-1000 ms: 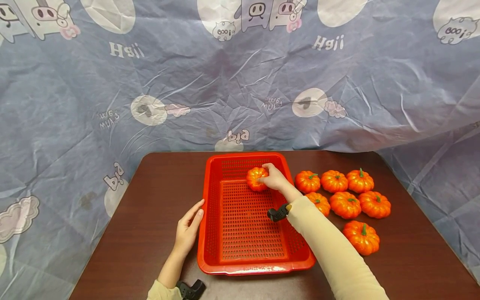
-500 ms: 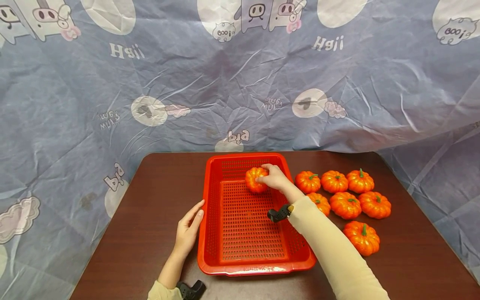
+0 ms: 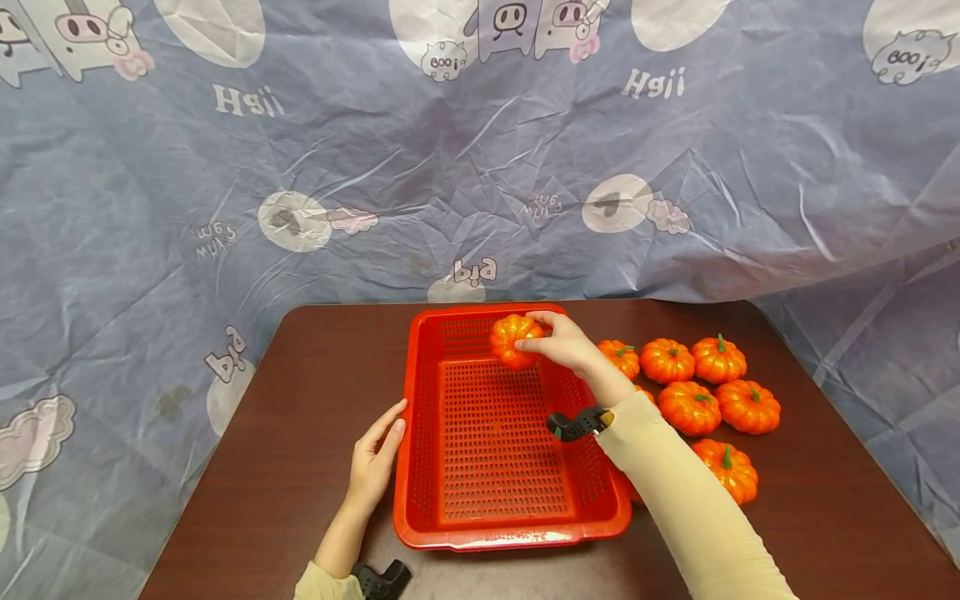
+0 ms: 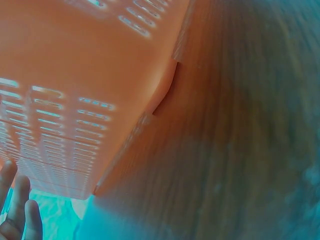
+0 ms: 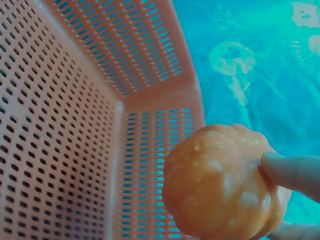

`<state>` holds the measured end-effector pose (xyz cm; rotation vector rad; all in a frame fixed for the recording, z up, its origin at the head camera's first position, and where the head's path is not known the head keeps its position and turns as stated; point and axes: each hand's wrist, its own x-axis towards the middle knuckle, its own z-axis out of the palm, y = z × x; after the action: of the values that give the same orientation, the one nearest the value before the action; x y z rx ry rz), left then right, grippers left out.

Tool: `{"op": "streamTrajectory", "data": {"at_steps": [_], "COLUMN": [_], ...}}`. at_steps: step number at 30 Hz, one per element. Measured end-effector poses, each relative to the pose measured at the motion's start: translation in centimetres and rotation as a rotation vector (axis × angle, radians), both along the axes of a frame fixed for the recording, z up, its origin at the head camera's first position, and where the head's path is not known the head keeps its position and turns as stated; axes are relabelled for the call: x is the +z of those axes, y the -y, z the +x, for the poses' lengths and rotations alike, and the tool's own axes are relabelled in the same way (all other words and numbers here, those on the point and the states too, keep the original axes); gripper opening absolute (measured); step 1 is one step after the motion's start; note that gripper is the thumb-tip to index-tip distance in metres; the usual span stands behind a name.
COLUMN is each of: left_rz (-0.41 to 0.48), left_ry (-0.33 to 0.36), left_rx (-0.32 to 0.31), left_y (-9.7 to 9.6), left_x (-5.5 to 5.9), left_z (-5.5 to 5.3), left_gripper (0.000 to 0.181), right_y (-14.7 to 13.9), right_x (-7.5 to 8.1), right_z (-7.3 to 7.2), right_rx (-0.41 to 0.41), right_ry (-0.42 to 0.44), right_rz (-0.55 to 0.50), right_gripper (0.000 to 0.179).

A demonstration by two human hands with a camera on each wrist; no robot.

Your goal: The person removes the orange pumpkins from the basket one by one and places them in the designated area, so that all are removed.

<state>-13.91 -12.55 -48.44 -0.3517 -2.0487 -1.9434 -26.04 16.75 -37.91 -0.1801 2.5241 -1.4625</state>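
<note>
A small orange pumpkin [image 3: 514,340] is pinched between the thumb and fingers of my right hand [image 3: 564,342], over the far right part of a red plastic basket [image 3: 510,537]. In the right wrist view the pumpkin [image 5: 220,182] is close up, the thumb pressing on its side, with the basket's slotted walls [image 5: 155,150] behind it. My left hand [image 3: 377,450] lies along the basket's left side, its fingertips at the rim. Its fingers [image 4: 21,200] look straight against the perforated wall in the left wrist view.
Several more pumpkins [image 3: 693,408] lie on the dark brown table [image 3: 300,400] to the right of the basket. My right forearm [image 3: 690,500] partly covers some of them. A grey-blue patterned cloth [image 3: 375,167] hangs behind the table.
My right hand has lifted the pumpkin up from inside the basket toward the far rim. The left hand and the basket have stayed in place.
</note>
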Motion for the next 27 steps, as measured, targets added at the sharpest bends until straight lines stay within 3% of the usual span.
{"op": "streamTrajectory", "data": {"at_steps": [17, 27], "left_rz": [-0.004, -0.009], "left_ry": [0.006, 0.018], "left_rx": [0.007, 0.016], "left_y": [-0.1, -0.1], "left_x": [0.1, 0.2], "left_z": [0.1, 0.2], "left_gripper": [0.032, 0.033], "right_y": [-5.6, -9.9], "right_x": [3.6, 3.3], "right_z": [3.9, 6.9], "right_rx": [-0.076, -0.051], "right_ry": [-0.138, -0.194], "right_rz": [-0.125, -0.193], "right_gripper": [0.069, 0.067]}}
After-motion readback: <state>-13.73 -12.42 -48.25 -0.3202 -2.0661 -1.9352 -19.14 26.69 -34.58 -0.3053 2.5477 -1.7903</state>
